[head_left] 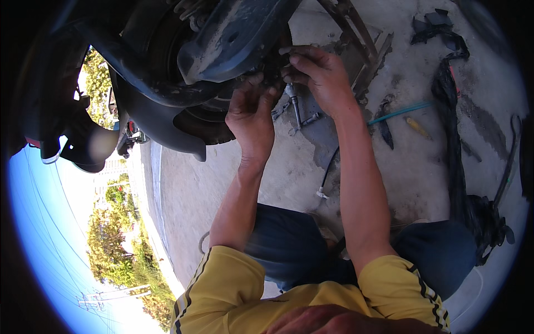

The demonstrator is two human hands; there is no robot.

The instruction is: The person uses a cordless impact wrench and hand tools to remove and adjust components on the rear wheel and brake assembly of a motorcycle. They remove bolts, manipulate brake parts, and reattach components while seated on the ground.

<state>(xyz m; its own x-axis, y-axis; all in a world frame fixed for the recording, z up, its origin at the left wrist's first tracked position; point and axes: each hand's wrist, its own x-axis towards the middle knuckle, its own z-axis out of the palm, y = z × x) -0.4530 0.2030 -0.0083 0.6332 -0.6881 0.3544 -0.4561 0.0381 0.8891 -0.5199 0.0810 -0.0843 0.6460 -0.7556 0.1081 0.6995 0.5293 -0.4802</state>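
Observation:
My left hand (250,111) has its fingers curled at a dark mechanism (271,73) low on a vehicle's wheel assembly, beneath a dark plastic cover (228,44); what they grip is hidden. My right hand (320,78) is just right of it, thumb and fingers pinched around a small greyish part (286,50) against the same area. A metal tool (296,111), possibly a ratchet, is below the hands, next to a shorter metal piece (311,118). The tyre (214,128) and a dark curved fender (156,128) are to the left.
Concrete ground (194,183) carries a teal rod (400,111), yellow-handled item (417,127), black hose (325,175), long black plastic bundle (453,139) and bent bar (509,161). A rusty metal frame (360,33) stands behind my right hand. My bent legs (434,250) are below; trees (111,234) show at left.

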